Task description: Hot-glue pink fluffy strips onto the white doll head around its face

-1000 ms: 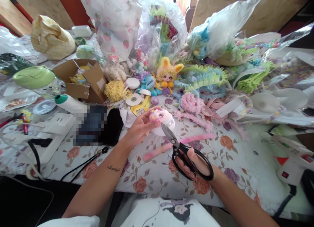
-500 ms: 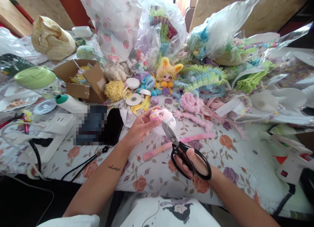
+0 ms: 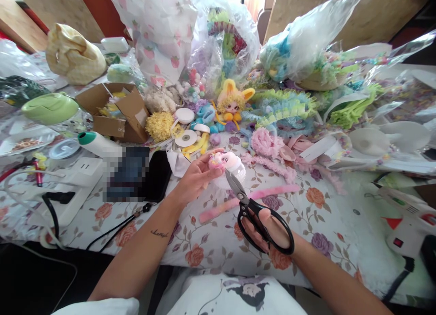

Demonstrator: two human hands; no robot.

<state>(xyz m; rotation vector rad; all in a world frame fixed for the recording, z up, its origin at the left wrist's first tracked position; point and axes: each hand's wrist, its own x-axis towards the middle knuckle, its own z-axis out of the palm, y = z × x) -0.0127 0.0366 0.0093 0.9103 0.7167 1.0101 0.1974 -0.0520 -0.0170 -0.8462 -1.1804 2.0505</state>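
Between the thumb and fingers of my left hand (image 3: 197,175) is a small doll head (image 3: 230,161) with a painted face and pink trim along one side. Its rear part looks white and rounded. My right hand (image 3: 269,226) is closed round the black handles of a pair of scissors (image 3: 235,183). The blades point up and left, with their tips close to the pink trim; whether they touch it I cannot tell. Under the scissors a fuzzy pink strip (image 3: 214,209) lies across the flowered tablecloth (image 3: 194,256).
A yellow bunny-eared doll (image 3: 230,103) sits behind my hands, among pink chenille (image 3: 267,142) and ribbon rolls (image 3: 185,138). To the left are a phone (image 3: 157,176), a power strip (image 3: 80,185) and a cardboard box (image 3: 114,119). A glue gun (image 3: 398,219) stands at right.
Both hands hold nearly the same pose. The doll head and scissors have shifted only very slightly; the whole view has drifted a little to the right.
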